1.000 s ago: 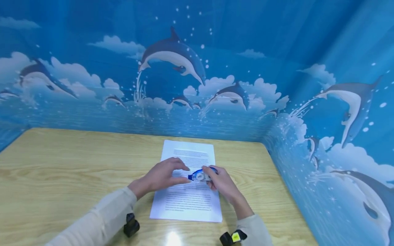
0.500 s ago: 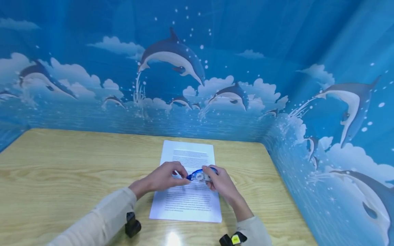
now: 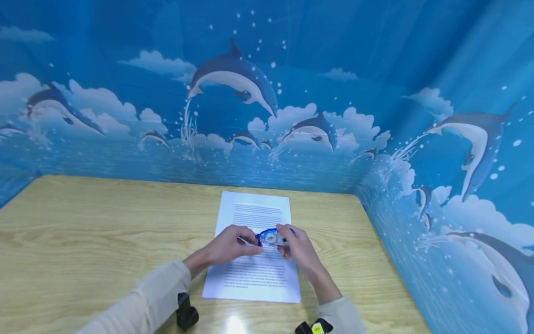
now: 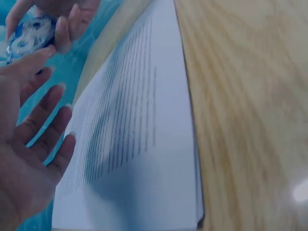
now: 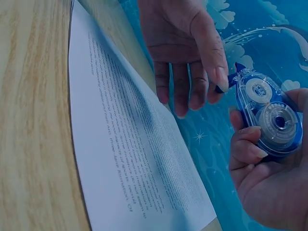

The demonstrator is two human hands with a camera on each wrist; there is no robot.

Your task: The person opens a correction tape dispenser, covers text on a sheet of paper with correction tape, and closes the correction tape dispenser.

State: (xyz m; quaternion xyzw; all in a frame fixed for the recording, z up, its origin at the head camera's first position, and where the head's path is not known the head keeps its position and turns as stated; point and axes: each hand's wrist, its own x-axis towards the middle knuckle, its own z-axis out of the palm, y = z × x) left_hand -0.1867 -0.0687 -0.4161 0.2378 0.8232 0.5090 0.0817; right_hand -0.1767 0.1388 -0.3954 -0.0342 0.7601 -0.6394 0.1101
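A blue and clear correction tape dispenser (image 5: 267, 115) is held in the air above a printed sheet, between the two hands; through its clear case show two round spools, a smaller one (image 5: 259, 90) toward the nose and a larger one (image 5: 279, 123) behind it; a small dark blue tip (image 5: 232, 82) juts from the nose toward the left hand.

The right hand (image 3: 301, 249) grips the dispenser's rear part, fingers curled under its lower edge and thumb against the other side; the left hand (image 3: 232, 245) pinches the blue tip between thumb and index finger, while its remaining fingers reach out loosely, slightly bent and a little apart.

Below both hands lies the paper (image 3: 250, 276), white and covered in lines of dark print; its edge looks thick enough for several stacked sheets, and soft shadows fall over the text; it lies lengthwise away from the person on a pale wood-grain tabletop (image 3: 108, 222), where a bright reflection (image 3: 235, 324) glows near the front.

Both forearms wear light sleeves, the left (image 3: 146, 294) and the right (image 3: 343, 315); a black device sits at each wrist, the left one (image 3: 186, 313) plain, the right one (image 3: 306, 327) beside a yellow label (image 3: 318, 328); behind the tabletop and along its right side hangs a blue backdrop (image 3: 137, 28) printed with leaping dolphins (image 3: 238, 69), clouds and water.
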